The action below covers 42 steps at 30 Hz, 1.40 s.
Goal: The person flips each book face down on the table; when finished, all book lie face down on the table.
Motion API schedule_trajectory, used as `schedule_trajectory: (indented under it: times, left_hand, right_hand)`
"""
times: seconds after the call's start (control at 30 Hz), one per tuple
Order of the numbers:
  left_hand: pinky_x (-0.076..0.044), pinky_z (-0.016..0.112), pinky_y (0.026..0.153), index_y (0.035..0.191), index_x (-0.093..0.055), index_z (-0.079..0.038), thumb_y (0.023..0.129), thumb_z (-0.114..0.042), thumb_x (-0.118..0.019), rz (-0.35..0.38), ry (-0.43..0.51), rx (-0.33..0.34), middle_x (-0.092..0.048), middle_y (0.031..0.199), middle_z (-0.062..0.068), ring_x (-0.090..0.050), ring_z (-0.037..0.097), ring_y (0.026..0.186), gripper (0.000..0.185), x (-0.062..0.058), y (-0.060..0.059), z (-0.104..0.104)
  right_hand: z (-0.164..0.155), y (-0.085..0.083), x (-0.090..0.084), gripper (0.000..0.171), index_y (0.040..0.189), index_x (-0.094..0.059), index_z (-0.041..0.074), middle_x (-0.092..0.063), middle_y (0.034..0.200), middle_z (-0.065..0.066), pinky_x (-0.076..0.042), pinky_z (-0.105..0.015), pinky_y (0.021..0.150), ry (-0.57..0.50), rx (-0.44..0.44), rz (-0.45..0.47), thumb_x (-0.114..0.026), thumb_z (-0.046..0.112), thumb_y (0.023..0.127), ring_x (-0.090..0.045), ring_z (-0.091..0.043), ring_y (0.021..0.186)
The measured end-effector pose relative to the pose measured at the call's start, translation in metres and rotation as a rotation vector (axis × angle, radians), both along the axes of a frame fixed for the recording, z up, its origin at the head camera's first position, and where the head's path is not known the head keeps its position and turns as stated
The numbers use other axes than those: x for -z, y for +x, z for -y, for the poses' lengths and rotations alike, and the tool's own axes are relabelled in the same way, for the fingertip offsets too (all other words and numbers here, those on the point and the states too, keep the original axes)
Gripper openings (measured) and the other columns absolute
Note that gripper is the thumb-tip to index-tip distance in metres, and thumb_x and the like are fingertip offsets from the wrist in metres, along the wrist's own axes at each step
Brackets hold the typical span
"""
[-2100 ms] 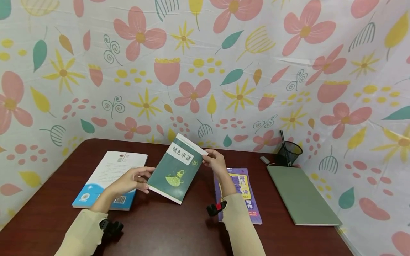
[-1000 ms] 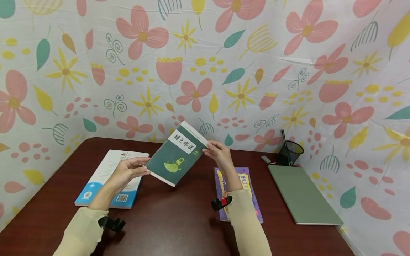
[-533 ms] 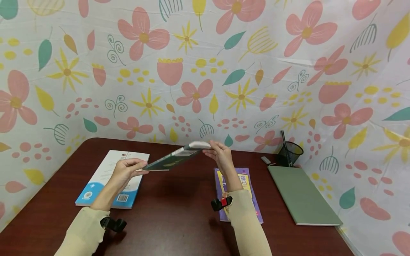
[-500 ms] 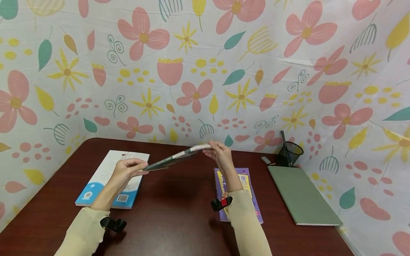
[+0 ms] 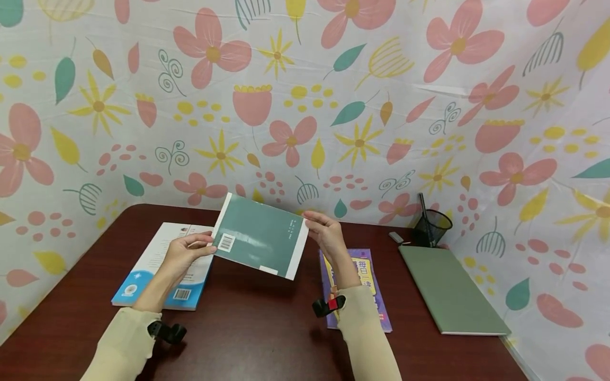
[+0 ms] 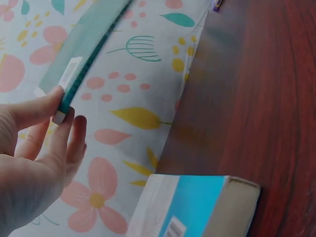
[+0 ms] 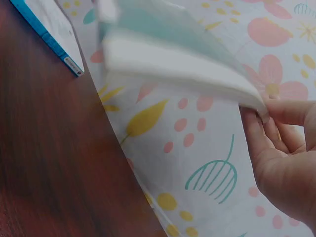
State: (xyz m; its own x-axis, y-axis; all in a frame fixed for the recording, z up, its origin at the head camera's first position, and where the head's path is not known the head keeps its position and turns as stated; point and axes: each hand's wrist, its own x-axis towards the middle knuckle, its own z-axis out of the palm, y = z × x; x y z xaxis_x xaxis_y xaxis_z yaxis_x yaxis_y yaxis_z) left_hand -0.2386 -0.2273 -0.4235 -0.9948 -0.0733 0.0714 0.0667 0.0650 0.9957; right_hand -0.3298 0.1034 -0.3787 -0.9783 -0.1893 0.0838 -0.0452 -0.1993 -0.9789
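A green book (image 5: 259,235) is held up above the table, tilted, its back cover with a barcode facing the head camera. My left hand (image 5: 186,256) pinches its left edge near the barcode, thumb on the cover. At the opposite end, my right hand (image 5: 330,238) pinches the upper right corner beside the white strip. In the left wrist view, the thumb and fingers of the left hand (image 6: 42,133) grip a corner near the spine. The right wrist view has the right hand (image 7: 281,143) pinching the book's white-banded end (image 7: 182,71), which is partly blurred.
A white and blue book (image 5: 183,270) lies on the dark wooden table (image 5: 257,338) at the left. Under the right forearm is a purple and yellow book (image 5: 369,286). Farther right lie a grey-green notebook (image 5: 450,291), a black mesh pen cup (image 5: 436,227) and a small grey object (image 5: 395,237).
The green book has been turned over between both hands: its front cover faced the camera, then its edge, and now its back cover does. Both hands keep their hold at nearly the same places.
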Motion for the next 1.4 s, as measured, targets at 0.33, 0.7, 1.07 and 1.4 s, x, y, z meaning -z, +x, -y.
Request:
schedule_trajectory:
  times: [0.33,0.7,1.07,1.4]
  left_hand:
    - [-0.052,0.014,0.079,0.119,-0.061,0.011,0.086,-0.014,-0.074,-0.033,-0.099,-0.003,-0.066,0.084,-0.024,-0.062,-0.005,0.085,0.043,-0.003,0.003,-0.004]
    - [-0.05,0.023,0.087,0.117,-0.066,0.005,0.086,-0.019,-0.075,0.011,-0.179,-0.022,-0.069,0.101,-0.009,-0.064,-0.008,0.087,0.04,-0.003,0.004,-0.005]
    - [-0.061,0.034,0.074,0.093,-0.068,0.011,0.081,-0.007,-0.077,0.02,-0.107,0.135,-0.069,0.082,0.001,-0.07,0.008,0.07,0.024,0.009,0.002,-0.026]
    - [-0.062,0.036,0.069,0.073,-0.053,0.003,0.077,0.0,-0.077,0.019,-0.126,0.209,-0.056,0.066,0.002,-0.068,0.016,0.067,0.025,0.024,0.007,-0.049]
  right_hand:
    - [0.003,-0.007,0.008,0.037,0.134,-0.053,-0.008,-0.051,0.138,-0.02,-0.055,-0.017,0.083,0.037,0.019,0.025,-0.053,0.001,0.098,-0.065,-0.003,0.093]
    - [0.007,-0.006,0.011,0.036,0.131,-0.053,-0.012,-0.065,0.106,-0.002,-0.056,-0.018,0.08,0.01,0.06,0.043,-0.053,0.0,0.097,-0.067,-0.005,0.087]
    - [0.004,-0.037,0.021,0.04,0.139,-0.046,-0.009,-0.04,0.151,-0.02,-0.035,-0.039,0.118,0.055,0.033,0.153,-0.047,0.004,0.101,-0.042,-0.031,0.139]
    - [0.015,-0.067,0.049,0.043,0.139,-0.047,-0.008,-0.044,0.149,-0.02,-0.032,-0.039,0.119,0.125,0.066,0.238,-0.053,0.0,0.097,-0.041,-0.03,0.141]
